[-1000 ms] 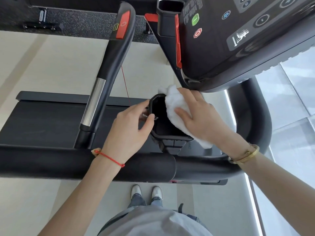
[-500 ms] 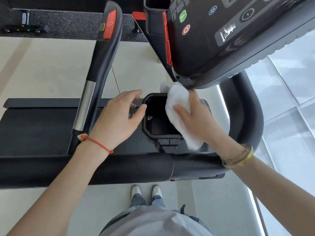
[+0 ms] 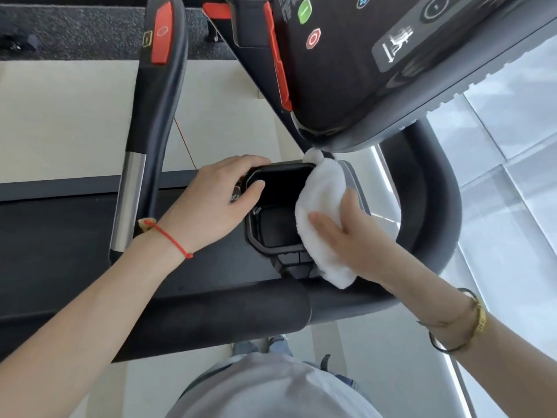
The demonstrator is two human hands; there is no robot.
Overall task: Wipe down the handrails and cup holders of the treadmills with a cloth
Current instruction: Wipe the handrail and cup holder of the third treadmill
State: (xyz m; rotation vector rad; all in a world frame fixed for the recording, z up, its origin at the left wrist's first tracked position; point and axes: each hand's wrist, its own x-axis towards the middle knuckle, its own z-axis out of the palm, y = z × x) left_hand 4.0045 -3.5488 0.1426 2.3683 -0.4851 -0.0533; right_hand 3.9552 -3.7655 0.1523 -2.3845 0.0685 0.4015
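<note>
Right hand (image 3: 358,236) lay flat on the white cloth (image 3: 324,218), fingers straight, pressing it against the right rim of the black cup holder (image 3: 277,206). Left hand (image 3: 217,200) gripped the holder's left rim, thumb hooked over the edge, apparently steadying it. Holder sat between the hands, below the console (image 3: 376,64); its long axis ran away from the person. Cloth draped along that axis. Probable next stroke: along the rim or into the well, right hand nearer. Front handrail (image 3: 211,321) crossed just below; side handrail (image 3: 156,122) stood left.
</note>
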